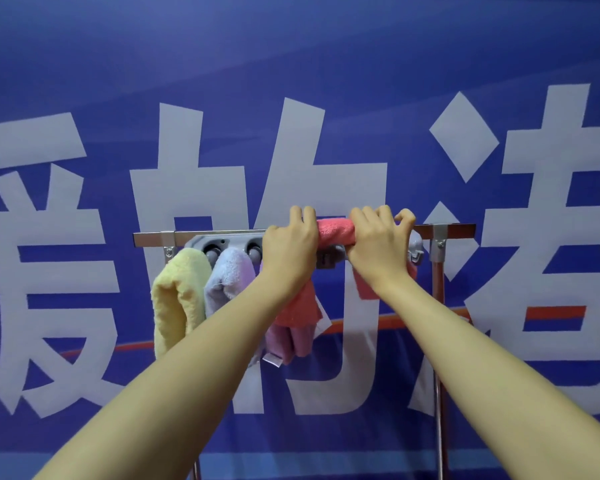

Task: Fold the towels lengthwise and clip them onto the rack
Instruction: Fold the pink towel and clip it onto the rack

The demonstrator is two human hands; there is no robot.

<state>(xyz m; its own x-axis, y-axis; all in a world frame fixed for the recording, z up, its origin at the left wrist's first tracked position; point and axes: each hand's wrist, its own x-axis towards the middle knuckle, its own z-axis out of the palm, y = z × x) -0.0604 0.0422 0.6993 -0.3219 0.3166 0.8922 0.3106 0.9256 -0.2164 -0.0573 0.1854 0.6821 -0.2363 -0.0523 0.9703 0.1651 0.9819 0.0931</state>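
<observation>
A coral towel (336, 231) lies bunched over the metal rack bar (153, 238), its ends hanging below at both sides of my arms. My left hand (290, 251) grips it at its left end, fingers curled over the bar. My right hand (378, 244) grips its right end, fingers curled on top. A grey clip holder (229, 244) with round clips is fixed under the bar. A yellow towel (177, 299) and a lavender towel (227, 282) hang from it at the left. A pink towel (291, 341) hangs lower, partly behind my left forearm.
The rack's right upright pole (439, 358) runs down from a bracket at the bar's right end. A blue banner with large white characters (291, 81) fills the whole background close behind the rack.
</observation>
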